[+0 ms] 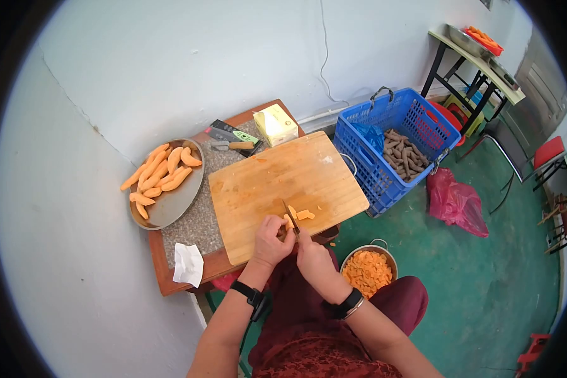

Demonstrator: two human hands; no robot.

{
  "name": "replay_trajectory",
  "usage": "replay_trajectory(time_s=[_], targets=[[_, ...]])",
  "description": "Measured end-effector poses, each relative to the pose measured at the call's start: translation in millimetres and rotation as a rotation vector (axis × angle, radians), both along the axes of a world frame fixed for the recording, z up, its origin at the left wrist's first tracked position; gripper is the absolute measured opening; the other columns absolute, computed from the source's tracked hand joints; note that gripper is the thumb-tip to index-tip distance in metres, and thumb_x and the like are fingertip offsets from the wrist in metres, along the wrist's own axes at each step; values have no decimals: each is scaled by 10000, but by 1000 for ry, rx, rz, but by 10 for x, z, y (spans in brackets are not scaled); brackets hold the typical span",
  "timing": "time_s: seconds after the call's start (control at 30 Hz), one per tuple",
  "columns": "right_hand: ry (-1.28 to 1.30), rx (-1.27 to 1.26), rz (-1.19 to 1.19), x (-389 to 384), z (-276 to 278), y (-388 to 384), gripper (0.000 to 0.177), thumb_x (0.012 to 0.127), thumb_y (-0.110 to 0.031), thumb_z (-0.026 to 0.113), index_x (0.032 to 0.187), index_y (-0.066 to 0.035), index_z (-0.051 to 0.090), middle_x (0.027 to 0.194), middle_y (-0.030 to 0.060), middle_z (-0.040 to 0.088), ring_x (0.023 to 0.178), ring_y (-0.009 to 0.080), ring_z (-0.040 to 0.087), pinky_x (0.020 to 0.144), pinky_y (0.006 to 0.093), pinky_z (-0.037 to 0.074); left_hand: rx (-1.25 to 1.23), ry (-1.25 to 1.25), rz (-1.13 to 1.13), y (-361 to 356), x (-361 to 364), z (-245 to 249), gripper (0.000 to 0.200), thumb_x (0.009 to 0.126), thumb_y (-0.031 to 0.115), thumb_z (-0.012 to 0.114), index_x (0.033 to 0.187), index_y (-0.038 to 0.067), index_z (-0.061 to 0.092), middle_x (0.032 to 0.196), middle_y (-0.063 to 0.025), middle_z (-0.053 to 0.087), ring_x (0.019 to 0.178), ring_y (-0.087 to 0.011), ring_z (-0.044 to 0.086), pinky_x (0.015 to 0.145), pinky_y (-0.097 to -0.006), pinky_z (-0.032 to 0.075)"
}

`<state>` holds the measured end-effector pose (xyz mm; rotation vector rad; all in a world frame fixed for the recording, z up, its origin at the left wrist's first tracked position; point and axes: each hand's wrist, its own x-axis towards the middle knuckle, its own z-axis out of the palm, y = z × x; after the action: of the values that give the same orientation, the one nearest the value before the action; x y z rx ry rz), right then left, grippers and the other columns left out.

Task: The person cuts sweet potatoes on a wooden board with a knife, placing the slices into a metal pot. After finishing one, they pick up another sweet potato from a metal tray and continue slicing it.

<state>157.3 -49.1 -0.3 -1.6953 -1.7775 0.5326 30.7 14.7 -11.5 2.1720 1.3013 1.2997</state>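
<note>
My right hand (315,261) is wrapped round the handle of a knife (290,213), its blade down at the near edge of the wooden cutting board (264,183). Against the blade's left side, the fingers of my left hand (274,241) pinch a piece of peeled sweet potato (288,221), mostly hidden by them. Just right of the blade lie several cut orange chunks (305,215). Peeled sweet potatoes (152,171) rest whole on a round metal tray (176,211) left of the board.
Beside the board are a tissue box (276,127), a peeler-like tool (233,145) and a crumpled tissue (188,264). A blue crate (359,165) of unpeeled sweet potatoes stands on the floor at right. A metal pot (394,264) of orange chunks sits near my knee. A pink plastic bag (455,203) lies beyond.
</note>
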Motion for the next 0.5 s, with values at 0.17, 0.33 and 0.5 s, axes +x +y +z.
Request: replay_trajectory(time_s=[0.17, 0.33, 0.5], targets=[[220, 25, 17, 113, 113, 16, 238, 926, -81, 481, 1139, 25, 477, 690, 254, 609, 626, 435, 612, 531, 512, 497, -1, -11, -5, 2, -5, 13, 136, 718, 20, 655, 835, 19, 586, 741, -103, 548, 608, -221, 543, 539, -308, 474], [174, 19, 9, 39, 191, -124, 343, 918, -74, 486, 1234, 50, 438, 703, 261, 608, 665, 416, 622, 565, 499, 510, -3, 1, 0, -2, 4, 7, 127, 727, 18, 654, 835, 12, 589, 731, -104, 551, 613, -221, 541, 544, -307, 472], [107, 15, 0, 12, 73, -154, 442, 900, -79, 508, 1304, 61, 396, 746, 250, 619, 663, 413, 625, 574, 484, 524, -16, 14, 8, -14, 3, 27, 130, 724, 29, 659, 833, 13, 589, 747, -106, 559, 630, -226, 553, 553, -311, 478]])
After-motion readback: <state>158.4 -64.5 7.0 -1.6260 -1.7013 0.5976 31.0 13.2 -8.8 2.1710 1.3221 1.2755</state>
